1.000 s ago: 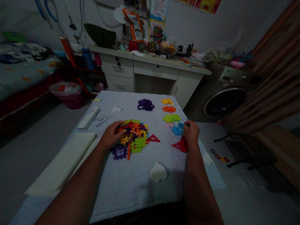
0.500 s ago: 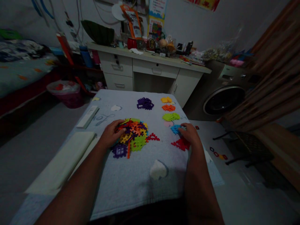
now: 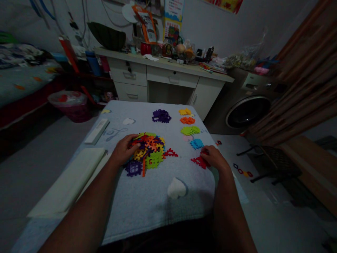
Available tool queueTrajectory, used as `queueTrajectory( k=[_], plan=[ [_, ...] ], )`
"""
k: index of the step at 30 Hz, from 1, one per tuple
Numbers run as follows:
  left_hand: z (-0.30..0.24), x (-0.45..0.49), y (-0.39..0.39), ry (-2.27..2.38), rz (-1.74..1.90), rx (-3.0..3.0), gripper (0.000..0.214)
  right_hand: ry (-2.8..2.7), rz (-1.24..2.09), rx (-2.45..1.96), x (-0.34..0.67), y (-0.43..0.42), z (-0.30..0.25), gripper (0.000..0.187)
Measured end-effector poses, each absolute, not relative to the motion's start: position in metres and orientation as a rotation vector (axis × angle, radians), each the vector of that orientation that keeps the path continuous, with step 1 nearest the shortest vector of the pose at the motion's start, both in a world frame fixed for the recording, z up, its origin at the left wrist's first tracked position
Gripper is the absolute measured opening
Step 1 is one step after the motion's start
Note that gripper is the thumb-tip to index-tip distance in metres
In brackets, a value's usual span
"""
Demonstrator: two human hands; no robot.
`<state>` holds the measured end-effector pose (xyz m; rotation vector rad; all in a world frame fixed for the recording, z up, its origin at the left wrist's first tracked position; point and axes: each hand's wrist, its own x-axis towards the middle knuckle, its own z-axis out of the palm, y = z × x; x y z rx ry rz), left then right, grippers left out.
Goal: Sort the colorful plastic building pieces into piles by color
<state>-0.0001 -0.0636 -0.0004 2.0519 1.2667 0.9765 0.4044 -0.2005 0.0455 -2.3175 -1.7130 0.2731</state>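
A mixed heap of coloured plastic interlocking pieces (image 3: 147, 151) lies in the middle of a grey towel-covered table (image 3: 147, 207). My left hand (image 3: 123, 150) rests on the heap's left side with curled fingers touching the pieces. My right hand (image 3: 213, 157) lies over the small red pile (image 3: 197, 161), fingers bent down onto it. Sorted piles run up the right side: blue (image 3: 196, 143), green (image 3: 190, 130), orange (image 3: 187, 120), yellow (image 3: 184, 112), and a purple pile (image 3: 161, 116) further left. A lone red triangle piece (image 3: 170, 153) lies beside the heap.
A white heart patch (image 3: 177, 188) and a flat white box (image 3: 97, 130) are on the cloth; a folded pale cloth (image 3: 68, 182) lies at the left. Beyond stand a cluttered white desk (image 3: 168, 75), a washing machine (image 3: 247, 109), a pink bin (image 3: 67, 104), and loose pieces on the floor (image 3: 241, 171).
My right hand has drawn back from the blue pile toward me and now lies on the red pile. The left hand has stayed on the heap. The view has shifted slightly.
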Motion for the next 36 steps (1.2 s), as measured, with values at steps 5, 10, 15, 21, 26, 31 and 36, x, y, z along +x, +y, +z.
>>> queueTrajectory(
  k=[5,10,15,21,26,31,36],
  plan=[
    [0.002,0.0,-0.066,1.285,0.983,2.053,0.055,-1.737,0.396,-2.232,0.408,-0.205,0.048,0.009],
    [0.003,0.001,-0.067,1.288,0.984,2.046,0.056,-1.748,0.281,-2.212,0.397,-0.199,0.062,0.012],
    [0.004,0.001,-0.066,1.266,0.976,2.052,0.058,-2.104,0.363,-1.912,0.344,-0.174,0.072,0.02],
    [0.004,0.001,-0.066,1.277,0.976,2.04,0.057,-2.318,0.427,-1.75,0.287,-0.155,0.05,0.028],
    [0.004,0.002,-0.066,1.279,0.976,2.043,0.056,-2.303,0.439,-1.772,0.292,-0.157,0.045,0.027],
    [0.004,0.002,-0.067,1.281,0.979,2.02,0.055,-2.278,0.469,-1.813,0.329,-0.171,0.058,0.029],
    [0.004,0.001,-0.067,1.28,0.975,2.013,0.055,-2.282,0.428,-1.896,0.36,-0.189,0.066,0.038]
  ],
)
